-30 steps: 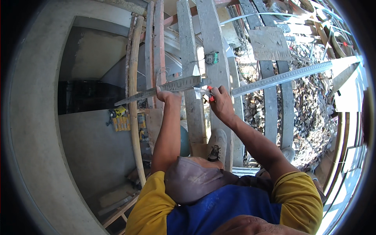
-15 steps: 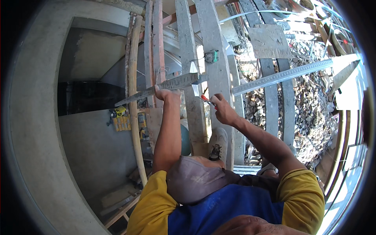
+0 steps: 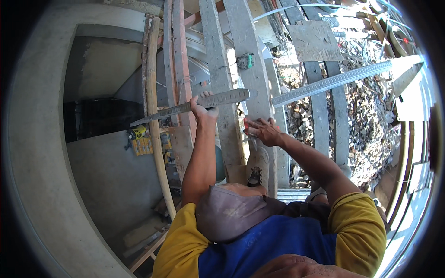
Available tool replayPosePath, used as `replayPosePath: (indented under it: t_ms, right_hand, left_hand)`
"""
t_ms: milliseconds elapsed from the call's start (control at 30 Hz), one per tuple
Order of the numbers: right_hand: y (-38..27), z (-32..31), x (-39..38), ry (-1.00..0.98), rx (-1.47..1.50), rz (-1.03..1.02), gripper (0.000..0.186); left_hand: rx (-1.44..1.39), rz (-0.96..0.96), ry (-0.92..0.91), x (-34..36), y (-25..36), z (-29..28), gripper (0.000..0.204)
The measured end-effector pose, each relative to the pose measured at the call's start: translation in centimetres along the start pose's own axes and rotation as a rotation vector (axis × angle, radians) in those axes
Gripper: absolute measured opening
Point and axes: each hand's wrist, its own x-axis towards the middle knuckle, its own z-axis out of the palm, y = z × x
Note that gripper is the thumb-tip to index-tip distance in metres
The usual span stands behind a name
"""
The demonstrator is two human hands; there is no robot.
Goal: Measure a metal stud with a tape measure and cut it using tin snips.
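Note:
A long grey metal channel lies across the planks, its near end narrowing off to the left. My left hand is closed around it from below, with fingers curled over its far side. Just right of the channel's squared end, my right hand is loosely around a red-handled tool, with fingers fairly spread. Its jaws are hidden, so I cannot tell its exact kind. A green tape measure rests on the wide plank beyond the channel.
A second, ribbed metal channel slants across planks at right, above rubble. Gaps show between the scaffold boards. A wooden pole stands along the left, beside a wall opening. My shoe is on the boards.
The channel has turned in my left hand, and the bright flap that stood out at its right end no longer shows. My right hand has shifted slightly right and down, its fingers more spread.

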Motion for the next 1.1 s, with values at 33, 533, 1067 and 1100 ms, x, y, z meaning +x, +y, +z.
replayPosePath:
  t_ms: [33, 533, 1067, 1100]
  right_hand:
    - [-1.3, -1.6, 0.1, -0.087, -0.019, 0.015, 0.055]
    - [-1.4, -7.6, -8.0, 0.019, 2.172, 0.069, 0.073]
    - [-7.2, 2.7, -8.3, 0.349, 1.217, 0.856, 0.045]
    - [-6.9, 0.8, -7.4, 0.360, 1.116, 0.928, 0.046]
  left_hand:
    - [-0.006, -0.009, 0.033, 0.1, -0.2, 0.0, 0.026]
    - [0.054, -0.175, 0.068, 3.8, -6.7, -1.3, 0.040]
    - [0.080, -0.162, 0.235, 2.2, -9.6, 1.1, 0.052]
    - [0.037, -0.168, 0.206, 3.3, -9.4, 0.1, 0.057]
